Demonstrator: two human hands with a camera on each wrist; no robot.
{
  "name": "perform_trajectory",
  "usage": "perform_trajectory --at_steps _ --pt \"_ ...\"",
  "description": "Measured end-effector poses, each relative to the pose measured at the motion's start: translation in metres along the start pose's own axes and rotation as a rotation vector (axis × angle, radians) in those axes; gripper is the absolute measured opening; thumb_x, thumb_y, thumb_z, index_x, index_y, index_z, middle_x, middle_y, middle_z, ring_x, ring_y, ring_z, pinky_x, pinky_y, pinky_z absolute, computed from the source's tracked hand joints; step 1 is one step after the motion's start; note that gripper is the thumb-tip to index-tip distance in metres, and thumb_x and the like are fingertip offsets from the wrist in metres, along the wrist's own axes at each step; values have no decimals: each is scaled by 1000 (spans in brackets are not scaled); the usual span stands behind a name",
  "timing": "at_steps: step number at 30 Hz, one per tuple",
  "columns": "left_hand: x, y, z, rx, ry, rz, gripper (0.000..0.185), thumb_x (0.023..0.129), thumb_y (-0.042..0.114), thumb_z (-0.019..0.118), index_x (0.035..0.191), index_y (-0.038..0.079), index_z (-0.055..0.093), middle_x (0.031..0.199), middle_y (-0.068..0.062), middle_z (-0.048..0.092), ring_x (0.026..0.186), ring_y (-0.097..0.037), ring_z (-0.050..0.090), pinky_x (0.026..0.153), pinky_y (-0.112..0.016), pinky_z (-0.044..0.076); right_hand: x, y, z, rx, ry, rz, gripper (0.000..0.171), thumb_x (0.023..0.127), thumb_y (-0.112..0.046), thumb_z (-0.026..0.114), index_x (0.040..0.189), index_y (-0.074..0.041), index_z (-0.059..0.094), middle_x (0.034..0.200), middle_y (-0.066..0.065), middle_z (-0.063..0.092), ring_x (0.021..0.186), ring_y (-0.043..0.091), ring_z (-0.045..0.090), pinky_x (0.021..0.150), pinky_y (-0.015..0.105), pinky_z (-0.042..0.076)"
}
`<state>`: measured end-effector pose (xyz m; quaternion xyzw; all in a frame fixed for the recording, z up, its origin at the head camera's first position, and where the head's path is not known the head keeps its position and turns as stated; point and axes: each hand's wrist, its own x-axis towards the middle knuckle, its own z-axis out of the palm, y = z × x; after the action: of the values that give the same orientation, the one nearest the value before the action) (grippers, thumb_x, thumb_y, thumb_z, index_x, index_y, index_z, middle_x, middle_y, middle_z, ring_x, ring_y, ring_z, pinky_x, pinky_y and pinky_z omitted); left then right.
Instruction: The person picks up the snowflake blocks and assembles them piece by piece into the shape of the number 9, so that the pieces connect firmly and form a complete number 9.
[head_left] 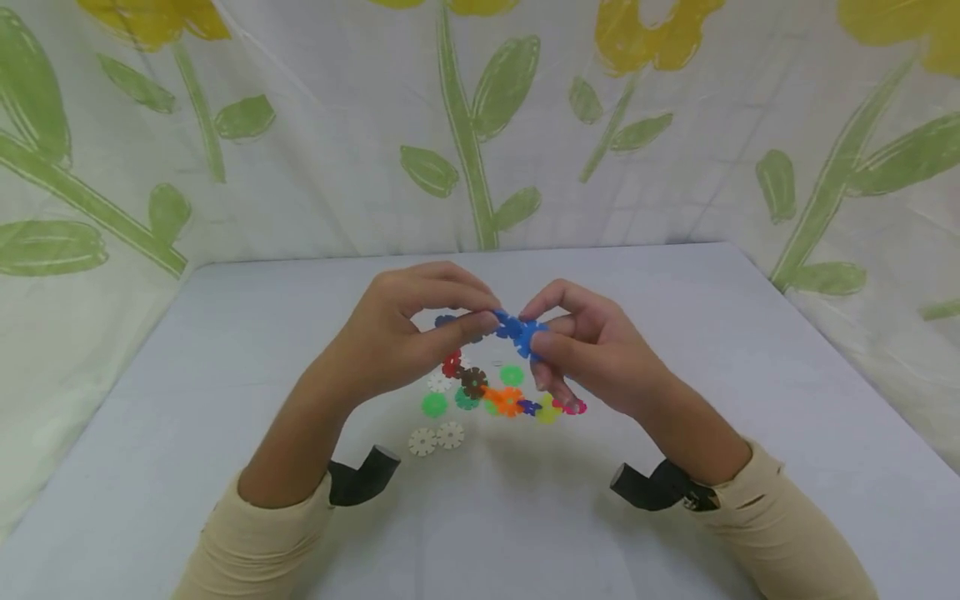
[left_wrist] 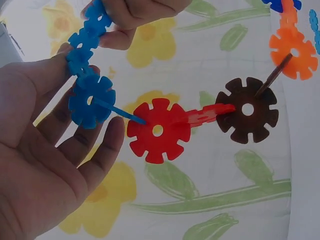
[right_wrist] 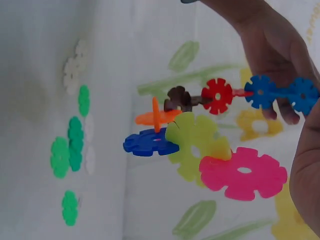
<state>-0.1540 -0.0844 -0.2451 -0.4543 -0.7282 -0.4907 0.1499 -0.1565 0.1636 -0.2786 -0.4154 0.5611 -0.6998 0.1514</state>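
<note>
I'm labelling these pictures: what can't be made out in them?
- Right wrist view: most of the right hand, cut off by the right edge.
- Left wrist view: part of the dark-blue notched plastic disc, cut off by the top edge.
- Head view: parts of the bright-blue notched plastic discs, hidden by the left hand.

room outside forearms (head_left: 296, 433), chain (head_left: 510, 402) between; discs (head_left: 434, 406) below
</note>
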Motion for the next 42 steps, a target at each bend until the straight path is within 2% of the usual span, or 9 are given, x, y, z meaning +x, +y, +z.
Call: perform_trajectory --at_steps 5,10,14,19,23,27,33,38,42 --pt "1 -1 7 12 57 56 14 85 -7 75 97 0 77 94 -2 74 90 -12 68 76 -33 58 0 1 4 87 -1 -14 21 101 -20 63 115 -8 54 77 6 68 56 15 60 55 23 54" --pt "2 -3 14 -2 127 102 11 84 -10 73 93 -4 76 89 -6 74 83 -17 71 74 -32 58 1 0 9 177 -17 -24 23 100 -21 63 117 -8 54 81 5 70 60 12 65 59 21 55" --pt "3 -3 18 -13 162 141 12 83 -12 72 90 -4 76 86 -6 74 80 -16 70 70 -32 58 -1 -2 13 178 2 -30 23 100 -20 63 117 -7 54 81 6 70 59 13 65 58 21 55" --pt "3 -1 20 54 177 164 9 83 -9 72 89 -3 76 84 -6 73 79 -12 68 66 -28 56 -2 -5 15 144 55 16 23 100 -20 63 116 -7 54 79 6 69 59 13 63 56 22 54" --pt "4 1 18 69 139 151 10 84 -8 73 92 -2 76 86 -5 73 82 -12 68 70 -28 56 -3 -8 12 103 69 42 22 101 -19 62 117 -7 53 79 5 68 58 13 62 56 21 54" --pt "5 1 15 61 67 111 14 87 -2 75 100 1 73 94 -1 73 89 -10 66 78 -31 56 -3 -11 9 47 86 17 21 104 -16 57 120 -5 50 78 5 66 57 14 58 55 20 52" --pt "2 2 14 83 -38 -12 44 78 16 89 115 6 69 110 2 68 101 -8 62 88 -33 54 -2 -10 5 18 76 18 27 105 -14 54 127 -5 41 75 3 59 54 18 47 47 20 44" --pt "1 0 18 75 -122 -40 47 77 20 89 118 6 70 111 3 70 98 -6 63 85 -29 55 -1 -8 6 -12 18 62 36 104 -18 56 132 -5 38 74 8 58 55 21 50 49 24 46" --pt "0 -2 18 48 -154 -56 44 79 17 88 118 5 72 109 3 71 92 -7 64 80 -28 56 -1 -10 4 -134 31 87 29 106 -16 52 131 -4 41 74 14 59 56 26 54 53 30 52"
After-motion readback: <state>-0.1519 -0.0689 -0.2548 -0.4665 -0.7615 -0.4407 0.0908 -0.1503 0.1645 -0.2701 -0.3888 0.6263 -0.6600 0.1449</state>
